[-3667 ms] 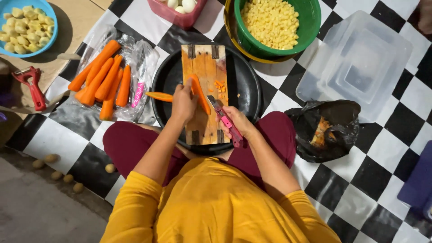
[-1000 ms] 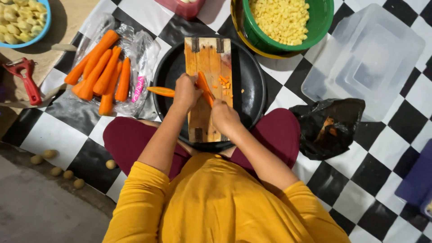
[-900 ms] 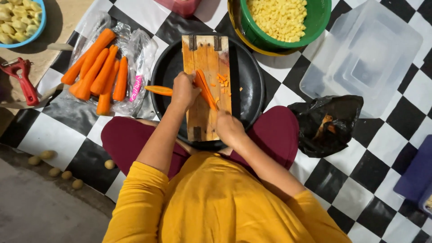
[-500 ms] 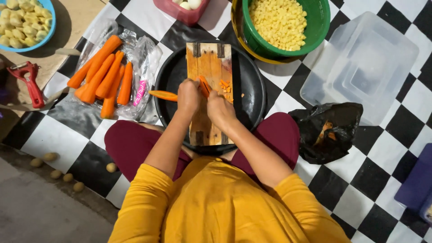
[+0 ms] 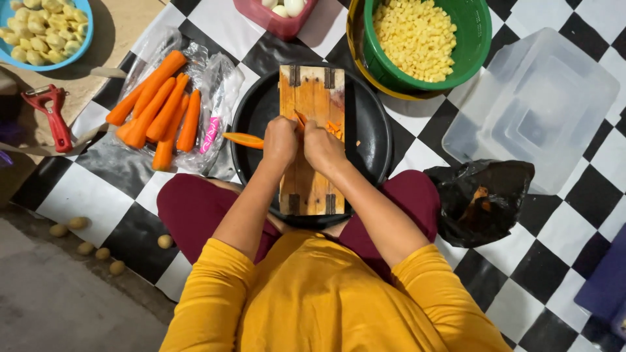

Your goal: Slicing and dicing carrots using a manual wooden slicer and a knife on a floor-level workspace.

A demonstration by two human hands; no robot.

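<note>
Green bowl (image 5: 476, 39): small pale-yellow cubes, heaped. Blue bowl (image 5: 81, 36): peeled pale chunks. Clear plastic tub (image 5: 528, 111): lidded, translucent, contents not discernible. Black bag (image 5: 486, 202): crumpled, orange scraps inside. Round black tray (image 5: 375, 130) carries a slatted wooden cutting board (image 5: 312, 182). Left hand (image 5: 280, 140) and right hand (image 5: 323, 145) sit side by side on the board; left grip is closed on a carrot strip (image 5: 300, 119), right grip cannot be told. Whole carrots (image 5: 156, 107) lie on clear plastic.
</note>
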